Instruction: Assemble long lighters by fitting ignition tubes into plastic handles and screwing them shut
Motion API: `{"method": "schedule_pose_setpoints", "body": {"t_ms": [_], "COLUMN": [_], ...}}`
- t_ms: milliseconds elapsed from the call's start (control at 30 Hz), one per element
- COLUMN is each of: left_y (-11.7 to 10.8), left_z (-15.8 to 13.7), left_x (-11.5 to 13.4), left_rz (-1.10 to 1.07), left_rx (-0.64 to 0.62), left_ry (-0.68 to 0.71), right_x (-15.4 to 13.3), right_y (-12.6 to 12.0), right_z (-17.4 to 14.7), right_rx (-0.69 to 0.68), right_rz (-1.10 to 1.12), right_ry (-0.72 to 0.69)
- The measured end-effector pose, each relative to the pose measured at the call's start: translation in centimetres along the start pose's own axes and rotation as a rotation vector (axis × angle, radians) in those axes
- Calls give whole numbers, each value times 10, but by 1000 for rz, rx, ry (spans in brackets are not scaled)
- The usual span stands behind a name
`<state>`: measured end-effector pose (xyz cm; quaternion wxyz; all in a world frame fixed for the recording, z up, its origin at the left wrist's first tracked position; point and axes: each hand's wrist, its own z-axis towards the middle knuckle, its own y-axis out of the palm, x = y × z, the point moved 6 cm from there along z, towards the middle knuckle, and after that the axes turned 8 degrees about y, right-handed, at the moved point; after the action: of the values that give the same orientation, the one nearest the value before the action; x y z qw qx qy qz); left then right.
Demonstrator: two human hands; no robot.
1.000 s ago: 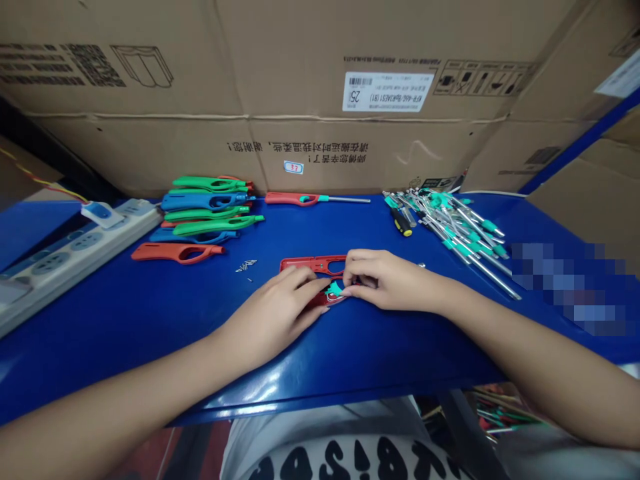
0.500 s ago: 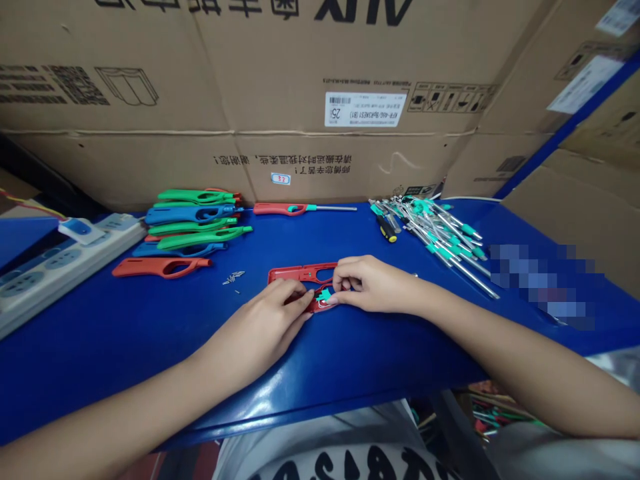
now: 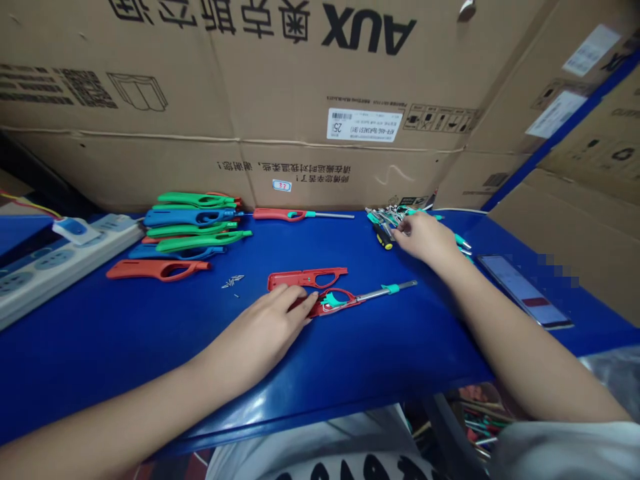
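Observation:
My left hand is closed on the handle end of an opened red gas lighter, steadying it on the blue table. Inside this red half-shell lie a green trigger and a white wire, and a metal tube with a green collar points right from it. Just behind it lies the other red half-shell, inner side up. My right hand is over the pile of metal lighter tubes, fingers curled beside a black and yellow screwdriver. What its fingertips pinch, if anything, is hidden.
Green, blue and orange lighter shells are stacked at the back left, beside a white power strip. Small screws lie left of centre. An assembled red lighter rests along the cardboard wall. At right lies a phone.
My right hand has left the red lighter and moved right and back to the tube pile. The lighter's tube and trigger are now uncovered. My left hand stays on the shell.

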<state>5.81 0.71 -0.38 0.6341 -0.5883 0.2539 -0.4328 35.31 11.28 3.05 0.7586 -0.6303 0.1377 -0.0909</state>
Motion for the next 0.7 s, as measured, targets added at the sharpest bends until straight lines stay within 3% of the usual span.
{"method": "schedule_pose_setpoints", "body": {"t_ms": [233, 367, 467, 500, 567, 700], "left_y": [-9, -16, -21, -21, -19, -8], "left_z": [4, 3, 4, 4, 5, 5], "left_x": [-3, -2, -3, -5, -9, -13], "left_rz": [-53, -151, -336, -411, -588, -1004], "left_rx": [74, 167, 278, 312, 368, 431], "left_ry": [35, -4, -73, -106, -206, -399], "right_x": [14, 14, -4, -15, -41, -86], "right_y": [22, 9, -5, -8, -5, 4], "right_z": [20, 16, -1, -10, -34, -92], "right_rx": [-66, 2, 36, -9, -248, -604], "right_rz": [65, 122, 266, 470, 821, 1057], "right_ry": [45, 76, -8, -70, -176, -292]}}
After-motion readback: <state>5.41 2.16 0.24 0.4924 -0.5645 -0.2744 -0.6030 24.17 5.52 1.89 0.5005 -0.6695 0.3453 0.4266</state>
